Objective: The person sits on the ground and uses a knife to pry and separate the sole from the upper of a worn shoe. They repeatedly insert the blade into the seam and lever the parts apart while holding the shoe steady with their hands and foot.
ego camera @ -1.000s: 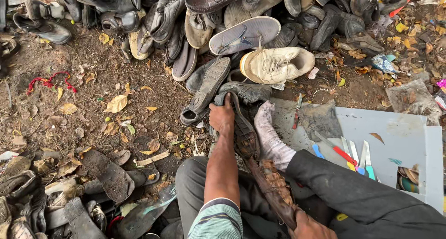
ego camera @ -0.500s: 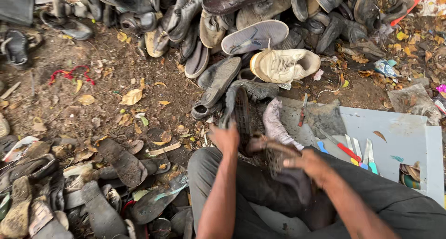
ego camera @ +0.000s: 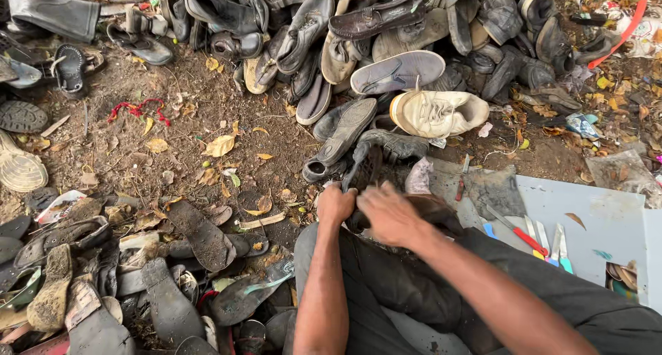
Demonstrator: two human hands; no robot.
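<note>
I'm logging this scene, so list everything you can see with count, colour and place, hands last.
shoe pile: many, mostly black and grey, along the top
cream sneaker: one, off-white, right of centre at the pile's edge
grey slip-on: one, sole up, above the sneaker
loose soles: many, dark, lower left on the dirt
red cord: one, upper left on the soil
grey board: one, pale, at right
hand tools: several, red and blue handles, on the board
dark shoe: one, black, on the lap
left hand: grips the dark shoe
right hand: on the dark shoe
</note>
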